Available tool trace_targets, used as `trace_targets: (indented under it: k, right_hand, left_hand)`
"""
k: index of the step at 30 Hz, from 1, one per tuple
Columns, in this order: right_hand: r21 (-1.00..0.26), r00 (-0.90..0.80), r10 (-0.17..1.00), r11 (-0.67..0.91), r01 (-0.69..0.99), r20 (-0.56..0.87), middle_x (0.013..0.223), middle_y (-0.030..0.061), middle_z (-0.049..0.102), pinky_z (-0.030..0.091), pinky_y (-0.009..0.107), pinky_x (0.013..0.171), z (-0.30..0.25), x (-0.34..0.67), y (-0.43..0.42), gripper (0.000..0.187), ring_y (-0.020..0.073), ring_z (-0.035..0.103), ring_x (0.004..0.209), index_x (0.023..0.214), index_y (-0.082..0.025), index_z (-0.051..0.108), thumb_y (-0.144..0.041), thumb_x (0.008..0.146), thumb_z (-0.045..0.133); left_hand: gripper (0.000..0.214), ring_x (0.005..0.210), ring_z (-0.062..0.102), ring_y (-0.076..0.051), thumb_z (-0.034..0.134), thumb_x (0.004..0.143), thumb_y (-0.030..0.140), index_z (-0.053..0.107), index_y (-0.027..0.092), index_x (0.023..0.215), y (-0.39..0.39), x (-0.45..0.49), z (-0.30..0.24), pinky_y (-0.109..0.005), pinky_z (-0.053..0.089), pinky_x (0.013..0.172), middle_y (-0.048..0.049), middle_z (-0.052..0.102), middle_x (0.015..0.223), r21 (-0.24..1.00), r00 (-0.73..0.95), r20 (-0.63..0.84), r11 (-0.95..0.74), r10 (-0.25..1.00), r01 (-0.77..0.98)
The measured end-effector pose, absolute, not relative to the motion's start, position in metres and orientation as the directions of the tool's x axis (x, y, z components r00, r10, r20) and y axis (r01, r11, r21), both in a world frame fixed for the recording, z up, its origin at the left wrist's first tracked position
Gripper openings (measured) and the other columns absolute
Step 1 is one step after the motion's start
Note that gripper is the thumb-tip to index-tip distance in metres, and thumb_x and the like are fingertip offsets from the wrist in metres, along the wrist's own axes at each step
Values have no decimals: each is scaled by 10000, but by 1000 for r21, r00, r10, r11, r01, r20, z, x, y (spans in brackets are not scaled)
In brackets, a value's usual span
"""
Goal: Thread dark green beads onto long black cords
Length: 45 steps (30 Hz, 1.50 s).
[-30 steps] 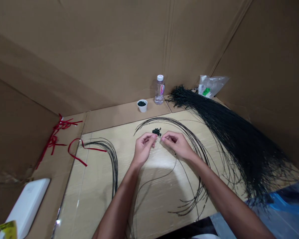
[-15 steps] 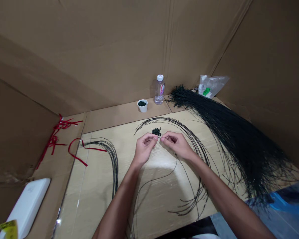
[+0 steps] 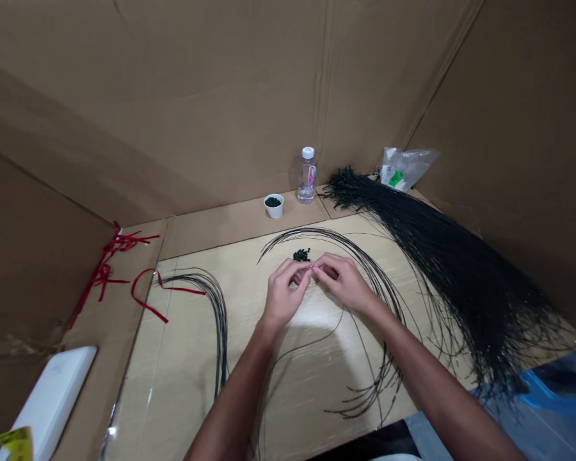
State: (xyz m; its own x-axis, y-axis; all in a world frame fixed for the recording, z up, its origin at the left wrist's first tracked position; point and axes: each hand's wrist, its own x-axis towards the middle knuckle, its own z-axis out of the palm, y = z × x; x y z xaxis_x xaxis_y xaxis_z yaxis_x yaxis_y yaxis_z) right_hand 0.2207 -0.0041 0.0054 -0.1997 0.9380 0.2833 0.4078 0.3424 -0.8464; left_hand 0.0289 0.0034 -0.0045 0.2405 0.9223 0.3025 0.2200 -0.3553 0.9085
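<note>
My left hand (image 3: pixel 285 296) and my right hand (image 3: pixel 338 282) meet at the fingertips above a pale wooden board (image 3: pixel 288 378). Between them they pinch something tiny, apparently the end of a thin black strand (image 3: pixel 317 334). Just beyond the fingertips lies a small heap of dark green beads (image 3: pixel 301 255). A white cup of the same beads (image 3: pixel 273 206) stands farther back. Loose black strands curve in arcs (image 3: pixel 360 256) around both hands. Another bunch (image 3: pixel 218 314) lies to the left, and a large black sheaf (image 3: pixel 441 269) spreads across the right.
Cardboard walls (image 3: pixel 173 102) surround the work area. A water bottle (image 3: pixel 307 175) and a plastic bag (image 3: pixel 406 168) stand at the back. Red ribbons (image 3: pixel 110 269) lie at the left, near a white flat object (image 3: pixel 50 403). Blue plastic (image 3: pixel 557 390) lies at the lower right.
My left hand has moved right and its fingertips now meet those of my right hand. The view has shifted slightly, and the objects on the board look unmoved.
</note>
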Motion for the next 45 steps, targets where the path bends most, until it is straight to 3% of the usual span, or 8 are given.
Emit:
trace_targets:
  k: [9, 18, 26, 30, 35, 39, 45]
  right_hand:
    - [-703, -322, 881, 471, 533, 346, 919, 58, 660, 449, 325, 783, 1, 221, -6, 198, 219, 606, 833, 977, -216, 654, -233, 1101, 500]
    - [-666, -349, 843, 538, 517, 409, 892, 56, 609, 436, 328, 760, -4, 214, -8, 201, 219, 575, 815, 947, -214, 608, -167, 1091, 476]
    - [-678, -359, 830, 556, 480, 426, 892, 61, 601, 439, 341, 757, -6, 210, -10, 214, 222, 570, 814, 946, -213, 614, -180, 1095, 464]
    - [-743, -311, 858, 511, 433, 409, 911, 64, 629, 462, 342, 775, -3, 207, -11, 222, 226, 600, 834, 980, -219, 654, -228, 1111, 474]
    - [-794, -150, 906, 420, 440, 396, 1081, 92, 706, 479, 367, 898, 5, 214, -7, 179, 257, 650, 1019, 1178, -219, 696, -320, 1090, 578]
    - [-808, -229, 914, 403, 430, 335, 991, 76, 743, 472, 357, 869, 10, 229, -4, 277, 237, 672, 944, 996, -209, 736, -342, 1114, 524]
    - [-783, -451, 873, 409, 469, 186, 807, 22, 692, 413, 304, 714, 9, 224, -10, 235, 187, 612, 762, 810, -201, 710, -330, 1006, 711]
  left_hand:
    - [136, 804, 674, -191, 611, 1036, 214, 746, 217, 1022, 1, 31, -13, -316, 523, 758, -57, 746, 929, 648, 269, 498, -559, 825, 517]
    - [109, 729, 672, -169, 625, 1009, 153, 711, 194, 957, -5, 36, -15, -284, 523, 689, -34, 711, 811, 513, 232, 624, -615, 746, 599]
    - [85, 738, 670, -171, 637, 1002, 136, 704, 184, 986, -8, 34, -17, -284, 516, 691, -37, 710, 817, 501, 236, 641, -630, 731, 593]
    - [70, 737, 672, -164, 653, 995, 152, 710, 188, 975, -6, 33, -15, -278, 526, 697, -30, 708, 818, 552, 192, 630, -607, 753, 571]
    - [44, 717, 677, -144, 682, 973, 171, 717, 197, 983, -3, 29, -10, -261, 549, 693, -21, 716, 851, 642, 34, 629, -544, 776, 540]
    - [53, 724, 681, -153, 677, 967, 173, 719, 203, 979, 0, 22, -7, -273, 566, 705, -24, 726, 868, 657, -75, 649, -509, 757, 556]
    - [72, 726, 683, -158, 669, 964, 162, 722, 207, 981, 4, 10, -4, -286, 562, 714, -26, 735, 877, 660, -147, 656, -467, 741, 588]
